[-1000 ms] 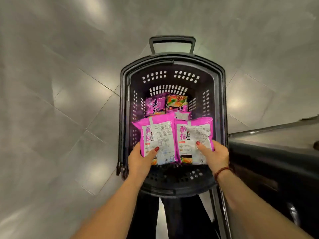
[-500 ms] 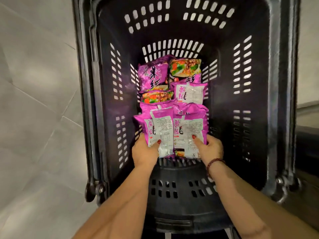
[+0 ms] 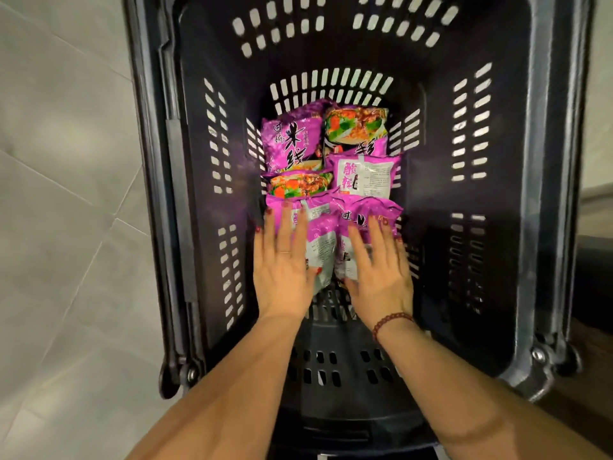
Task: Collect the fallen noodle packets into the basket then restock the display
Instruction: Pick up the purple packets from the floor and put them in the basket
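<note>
A deep black slotted basket [image 3: 491,200] fills the view, and several purple and pink noodle packets lie on its floor. My left hand [image 3: 283,260] lies flat, fingers straight, on the near left packet [image 3: 320,247]. My right hand [image 3: 378,263] lies flat on the near right packet [image 3: 368,214] beside it. Behind them lie a purple packet with black characters [image 3: 292,141], a packet with a food picture [image 3: 356,124], a pink packet showing its back label [image 3: 365,174] and another food-picture packet [image 3: 300,187].
Grey floor tiles [image 3: 66,194] run along the basket's left side. A basket wheel [image 3: 169,376] shows at its near left corner and another wheel [image 3: 564,360] at the near right. A dark shelf edge [image 3: 597,260] stands at the far right.
Both hands lowered the two pink packets into the basket and let go. They now lie flat on top of them. The camera has moved closer to the basket.
</note>
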### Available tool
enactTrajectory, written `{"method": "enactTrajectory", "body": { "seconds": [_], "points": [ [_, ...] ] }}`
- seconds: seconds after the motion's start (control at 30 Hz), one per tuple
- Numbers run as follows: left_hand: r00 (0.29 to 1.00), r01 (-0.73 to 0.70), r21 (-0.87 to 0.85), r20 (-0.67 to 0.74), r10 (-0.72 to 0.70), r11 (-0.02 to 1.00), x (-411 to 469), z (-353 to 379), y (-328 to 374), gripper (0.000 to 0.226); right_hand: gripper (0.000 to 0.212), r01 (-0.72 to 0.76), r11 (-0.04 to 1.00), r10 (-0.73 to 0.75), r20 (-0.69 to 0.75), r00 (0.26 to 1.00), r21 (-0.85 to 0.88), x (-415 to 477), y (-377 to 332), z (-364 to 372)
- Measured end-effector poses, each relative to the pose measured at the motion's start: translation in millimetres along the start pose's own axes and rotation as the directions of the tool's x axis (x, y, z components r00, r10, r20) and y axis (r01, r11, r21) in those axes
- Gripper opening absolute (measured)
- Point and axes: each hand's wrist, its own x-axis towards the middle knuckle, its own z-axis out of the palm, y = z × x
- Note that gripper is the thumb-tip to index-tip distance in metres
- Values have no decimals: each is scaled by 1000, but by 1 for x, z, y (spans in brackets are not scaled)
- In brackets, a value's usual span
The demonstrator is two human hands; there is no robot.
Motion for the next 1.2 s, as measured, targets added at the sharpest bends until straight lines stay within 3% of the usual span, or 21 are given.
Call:
{"method": "enactTrajectory", "body": {
  "seconds": [0.07, 0.13, 0.3, 0.4, 0.5, 0.63, 0.9, 1.03, 1.2],
  "points": [
    [960, -213, 167, 219, 174, 963, 6, 4, -6, 115, 119, 118, 985, -95, 174, 980, -124, 4, 6, 5],
    [901, -311, 274, 391, 190, 910, 13, 13, -10, 106, 118, 157, 968, -87, 322, 943, -197, 11, 16, 12],
    [875, -335, 371, 463, 140, 866, 21, 45, -25, 109, 112, 205, 934, -99, 339, 936, -293, 29, 37, 40],
    [875, -343, 382, 463, 144, 858, 20, 54, -27, 106, 108, 234, 922, -124, 336, 934, -308, 27, 44, 50],
    [872, -343, 359, 464, 153, 868, 16, 46, -23, 102, 103, 218, 953, -135, 348, 928, -212, 24, 38, 40],
    [896, -293, 209, 400, 192, 933, 15, 6, -8, 89, 92, 76, 997, -71, 262, 963, -8, 22, 29, 2],
    [909, -343, 41, 265, 321, 938, 12, -133, 26, 66, 70, -38, 988, 33, 37, 999, 150, -2, 9, -139],
    [894, -425, -4, 155, 420, 905, -8, -226, 38, 59, 57, -67, 975, 91, -108, 990, 212, -38, -6, -218],
    [833, -551, 30, 83, 548, 834, -48, -326, 52, 55, 41, -207, 930, 263, -155, 952, 305, -104, -23, -302]
  ]
}}
